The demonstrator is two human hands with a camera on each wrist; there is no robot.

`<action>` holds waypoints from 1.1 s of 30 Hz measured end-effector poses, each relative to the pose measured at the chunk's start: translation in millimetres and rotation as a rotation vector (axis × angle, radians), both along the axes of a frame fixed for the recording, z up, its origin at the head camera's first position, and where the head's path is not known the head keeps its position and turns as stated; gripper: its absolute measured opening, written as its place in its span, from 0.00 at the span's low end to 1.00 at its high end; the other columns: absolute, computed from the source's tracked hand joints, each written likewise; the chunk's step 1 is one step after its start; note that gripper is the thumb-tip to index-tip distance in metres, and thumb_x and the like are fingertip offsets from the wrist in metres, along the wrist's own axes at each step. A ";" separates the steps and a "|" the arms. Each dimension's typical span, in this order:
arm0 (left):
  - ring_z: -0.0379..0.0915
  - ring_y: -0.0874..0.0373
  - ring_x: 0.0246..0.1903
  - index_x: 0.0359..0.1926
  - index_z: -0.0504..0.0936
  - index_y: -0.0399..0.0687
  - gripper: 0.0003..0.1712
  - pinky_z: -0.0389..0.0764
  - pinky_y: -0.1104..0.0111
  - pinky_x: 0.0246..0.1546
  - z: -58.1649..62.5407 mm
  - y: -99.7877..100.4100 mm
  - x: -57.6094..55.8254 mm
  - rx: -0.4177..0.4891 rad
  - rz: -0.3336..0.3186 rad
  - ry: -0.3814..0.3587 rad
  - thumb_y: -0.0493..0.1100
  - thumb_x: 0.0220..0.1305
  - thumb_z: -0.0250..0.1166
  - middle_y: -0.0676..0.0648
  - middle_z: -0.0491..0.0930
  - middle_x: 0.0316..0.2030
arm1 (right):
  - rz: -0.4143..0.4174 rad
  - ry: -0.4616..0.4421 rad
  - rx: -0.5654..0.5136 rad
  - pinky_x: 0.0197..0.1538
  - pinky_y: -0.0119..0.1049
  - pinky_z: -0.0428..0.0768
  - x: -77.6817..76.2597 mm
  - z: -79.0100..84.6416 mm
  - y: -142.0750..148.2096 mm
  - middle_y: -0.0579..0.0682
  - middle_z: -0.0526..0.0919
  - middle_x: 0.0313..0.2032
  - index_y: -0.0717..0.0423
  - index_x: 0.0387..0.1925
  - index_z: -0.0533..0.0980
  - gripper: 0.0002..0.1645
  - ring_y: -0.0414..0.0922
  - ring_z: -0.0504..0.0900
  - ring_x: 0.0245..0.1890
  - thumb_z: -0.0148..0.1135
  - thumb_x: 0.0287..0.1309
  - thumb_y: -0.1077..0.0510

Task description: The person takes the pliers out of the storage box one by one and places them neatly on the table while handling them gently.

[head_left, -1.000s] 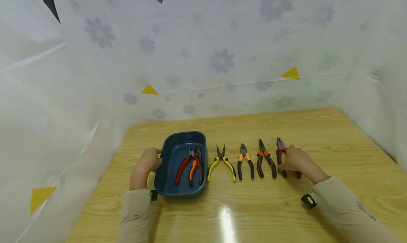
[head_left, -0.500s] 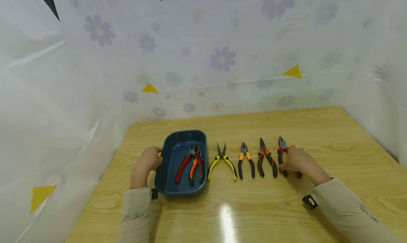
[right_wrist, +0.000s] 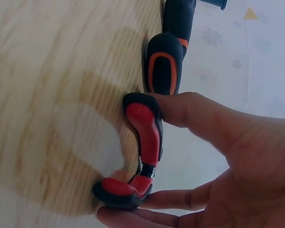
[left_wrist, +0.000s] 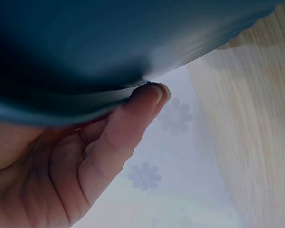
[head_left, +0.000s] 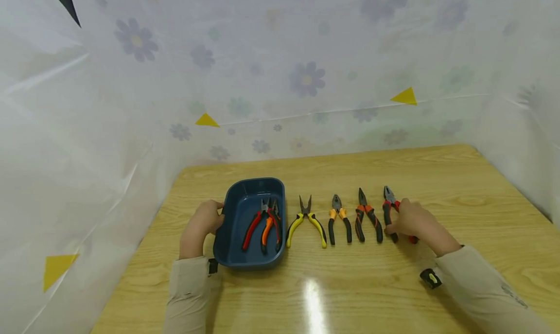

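Note:
At the left of the table, my left hand (head_left: pixel 201 224) grips the side rim of a dark blue tray (head_left: pixel 233 237). In the left wrist view its fingers bend against the tray's wall (left_wrist: pixel 95 47). Red-handled pliers (head_left: pixel 250 234) and orange-handled pliers (head_left: pixel 265 237) overlap inside the tray. Far right in the row, my right hand (head_left: pixel 415 222) holds combination pliers (head_left: pixel 389 194) with red and black handles, lying on the table. The right wrist view has the thumb at one red handle (right_wrist: pixel 145 126) and fingers at the other; the plier head is hidden there.
Between tray and right hand lie yellow-handled long-nose pliers (head_left: pixel 305 210), pliers with orange-and-black handles (head_left: pixel 336 205) and long-nose pliers with dark orange-and-black handles (head_left: pixel 362 198). A flowered sheet (head_left: pixel 262 81) hangs behind the wooden table (head_left: pixel 372 285).
The head view has shifted slightly. Both hands stay at the tray and the red-and-black pliers, and the tools keep their places.

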State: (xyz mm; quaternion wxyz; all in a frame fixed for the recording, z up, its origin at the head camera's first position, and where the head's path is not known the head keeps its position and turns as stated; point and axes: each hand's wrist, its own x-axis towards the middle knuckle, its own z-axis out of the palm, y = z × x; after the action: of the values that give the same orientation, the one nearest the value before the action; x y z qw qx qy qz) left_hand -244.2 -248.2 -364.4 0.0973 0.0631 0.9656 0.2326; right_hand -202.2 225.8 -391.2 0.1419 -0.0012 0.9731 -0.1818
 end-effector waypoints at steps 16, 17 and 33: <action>0.78 0.55 0.15 0.62 0.67 0.22 0.26 0.80 0.66 0.22 1.6 1.9 1.0 0.021 0.019 -0.015 0.30 0.64 0.52 0.43 0.76 0.15 | -0.007 -0.004 -0.006 0.20 0.31 0.62 4.6 0.3 -0.1 0.47 0.65 0.16 0.56 0.18 0.67 0.22 0.38 0.62 0.13 0.62 0.58 0.48; 0.78 0.54 0.16 0.62 0.67 0.22 0.26 0.80 0.66 0.22 2.1 2.1 1.1 0.019 0.019 -0.016 0.30 0.64 0.52 0.42 0.77 0.16 | -0.006 0.002 -0.008 0.20 0.31 0.62 5.0 1.4 0.4 0.47 0.65 0.16 0.56 0.18 0.67 0.22 0.38 0.62 0.13 0.62 0.58 0.48; 0.77 0.56 0.15 0.62 0.67 0.22 0.26 0.80 0.67 0.21 2.6 3.1 1.6 -0.002 0.016 -0.007 0.30 0.64 0.52 0.42 0.78 0.17 | 0.047 0.126 -0.080 0.18 0.32 0.64 9.1 36.1 -30.9 0.45 0.61 0.10 0.60 0.14 0.69 0.24 0.37 0.58 0.09 0.58 0.64 0.53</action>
State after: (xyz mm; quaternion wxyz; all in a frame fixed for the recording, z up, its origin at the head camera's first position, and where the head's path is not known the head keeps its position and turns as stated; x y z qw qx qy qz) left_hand -242.7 -245.1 -361.8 0.0989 0.0545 0.9660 0.2325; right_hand -193.1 194.9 -355.1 0.0843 -0.0412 0.9717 -0.2168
